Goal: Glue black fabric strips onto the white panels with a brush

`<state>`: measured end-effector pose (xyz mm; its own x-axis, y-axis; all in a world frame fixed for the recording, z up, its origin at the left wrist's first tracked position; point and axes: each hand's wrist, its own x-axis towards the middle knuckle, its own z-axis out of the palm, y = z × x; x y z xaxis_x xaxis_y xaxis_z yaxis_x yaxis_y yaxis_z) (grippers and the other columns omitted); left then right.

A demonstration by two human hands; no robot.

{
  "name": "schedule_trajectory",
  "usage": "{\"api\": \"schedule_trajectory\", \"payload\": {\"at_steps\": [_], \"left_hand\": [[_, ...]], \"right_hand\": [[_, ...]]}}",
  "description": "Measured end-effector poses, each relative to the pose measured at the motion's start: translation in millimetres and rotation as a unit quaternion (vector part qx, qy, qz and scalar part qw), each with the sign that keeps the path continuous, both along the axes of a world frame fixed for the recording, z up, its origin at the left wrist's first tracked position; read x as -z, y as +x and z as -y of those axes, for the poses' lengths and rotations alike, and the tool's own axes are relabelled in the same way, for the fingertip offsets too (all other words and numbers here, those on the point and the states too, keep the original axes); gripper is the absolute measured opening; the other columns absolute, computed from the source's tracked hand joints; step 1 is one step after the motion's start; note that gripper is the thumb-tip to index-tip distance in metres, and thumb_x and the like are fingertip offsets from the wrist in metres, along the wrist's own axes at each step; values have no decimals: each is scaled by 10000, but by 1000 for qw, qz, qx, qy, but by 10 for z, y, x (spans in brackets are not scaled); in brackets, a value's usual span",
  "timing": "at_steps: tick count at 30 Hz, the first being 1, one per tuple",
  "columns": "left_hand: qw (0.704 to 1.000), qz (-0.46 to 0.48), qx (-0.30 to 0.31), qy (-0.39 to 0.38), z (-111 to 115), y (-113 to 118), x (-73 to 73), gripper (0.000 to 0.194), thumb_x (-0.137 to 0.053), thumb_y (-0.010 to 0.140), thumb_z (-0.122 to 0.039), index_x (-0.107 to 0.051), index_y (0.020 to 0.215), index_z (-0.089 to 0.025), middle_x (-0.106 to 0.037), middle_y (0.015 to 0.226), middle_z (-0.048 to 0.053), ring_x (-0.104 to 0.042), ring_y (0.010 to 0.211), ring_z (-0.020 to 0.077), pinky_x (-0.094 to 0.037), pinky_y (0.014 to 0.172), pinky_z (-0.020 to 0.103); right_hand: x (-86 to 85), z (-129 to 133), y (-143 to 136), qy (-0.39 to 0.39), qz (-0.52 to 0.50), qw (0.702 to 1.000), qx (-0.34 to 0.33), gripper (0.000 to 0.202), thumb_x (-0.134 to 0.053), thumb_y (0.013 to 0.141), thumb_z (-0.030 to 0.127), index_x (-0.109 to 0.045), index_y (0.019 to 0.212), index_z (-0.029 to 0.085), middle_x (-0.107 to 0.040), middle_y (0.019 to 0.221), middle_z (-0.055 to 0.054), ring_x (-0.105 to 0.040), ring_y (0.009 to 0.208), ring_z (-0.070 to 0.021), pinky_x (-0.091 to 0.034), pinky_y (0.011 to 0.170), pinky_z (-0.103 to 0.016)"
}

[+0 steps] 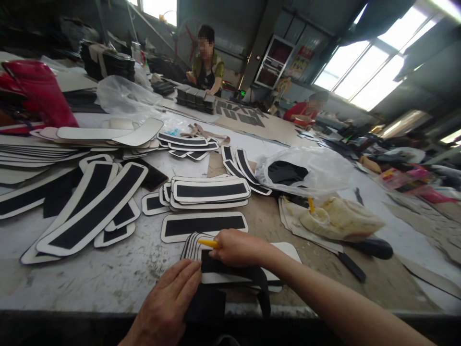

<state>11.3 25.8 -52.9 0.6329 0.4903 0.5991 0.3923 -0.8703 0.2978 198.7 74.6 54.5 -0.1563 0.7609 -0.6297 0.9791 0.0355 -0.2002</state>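
We have the right hand point(236, 247) closed in a pinch around a yellow stick point(209, 244), its tip pointing left over a fanned stack of pale panels point(283, 254) at the table's point(137, 269) near edge. Our left hand point(167, 300) lies flat, fingers together, against the stack's left end, seemingly to steady it. The panels are stepped there, probably so each margin stays exposed. A black strip point(230, 273) runs beneath our right hand, its loose end drooping toward the table edge; we cannot tell whether it is attached.

Just beyond sits a single black-centred panel point(205, 227), then a neat pile of similar panels point(212, 190), perhaps kept within reach. Longer panels point(97, 206) overlap at left. To the right, a yellowed container point(345, 218) and a dark flat tool point(351, 266) crowd the space beside our forearm, and a clear plastic bag point(324, 168) blocks part of the view behind. A co-worker point(207, 67) stands across the table.
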Motion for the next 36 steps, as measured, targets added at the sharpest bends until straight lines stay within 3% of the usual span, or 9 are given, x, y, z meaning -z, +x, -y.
{"api": "schedule_trajectory", "payload": {"at_steps": [8,12,16,24,27,30,33,36], "left_hand": [[1000,-21,-2,0,-3,41,-111,569,-295,620,152,-500,1109,-55,-525,1200,140,-343,1217,244,-331,982,391],[999,-30,29,7,-49,86,-80,470,-316,675,118,-526,1043,-85,-547,1204,131,-363,1223,228,-265,1006,413],[999,-39,25,-23,-89,82,-45,488,-300,697,92,-513,1073,-136,-568,1194,82,-402,1201,174,-202,1029,383],[994,-102,33,28,-159,22,-34,497,-283,706,79,-499,1103,-128,-571,1187,97,-416,1189,153,-164,1031,381],[996,-86,21,16,-173,35,8,526,-270,679,82,-493,1102,-137,-574,1180,104,-422,1184,156,-209,1007,395],[996,-81,27,20,-185,40,40,511,-286,666,49,-491,1094,-141,-591,1155,102,-451,1156,154,-220,995,379],[994,-96,33,30,-196,32,39,520,-291,652,27,-493,1100,-145,-596,1150,96,-465,1141,157,-220,989,371],[991,-125,19,33,-191,28,12,612,-288,641,14,-458,1189,-199,-567,1198,59,-464,1140,147,-187,1000,369]], "right_hand": [[-18,-27,-7,-8,1,1000,-7,357,-496,763,387,-645,947,120,-668,856,-128,-610,729,-220,-372,509,-241],[8,-17,-4,-7,0,1000,-13,374,-489,774,396,-646,958,110,-668,876,-145,-616,747,-236,-385,518,-253],[-5,-5,-7,-7,-4,1000,-7,393,-501,773,404,-643,982,103,-662,912,-159,-614,767,-251,-388,521,-264],[-261,123,234,-17,41,999,-24,329,-625,687,413,-668,871,143,-660,764,-85,-574,653,-201,-325,469,-234],[-374,319,536,-10,47,999,11,240,-628,686,375,-666,789,162,-619,668,-38,-525,578,-161,-290,452,-226],[-396,550,889,9,5,995,99,188,-578,718,341,-632,682,165,-520,547,15,-447,495,-114,-263,440,-216],[-306,743,1144,39,-55,977,201,234,-519,749,343,-586,624,157,-419,501,45,-372,458,-87,-241,428,-209],[-181,861,1231,76,-90,962,246,223,-512,748,338,-581,643,154,-429,536,47,-388,499,-90,-258,460,-202]]}}
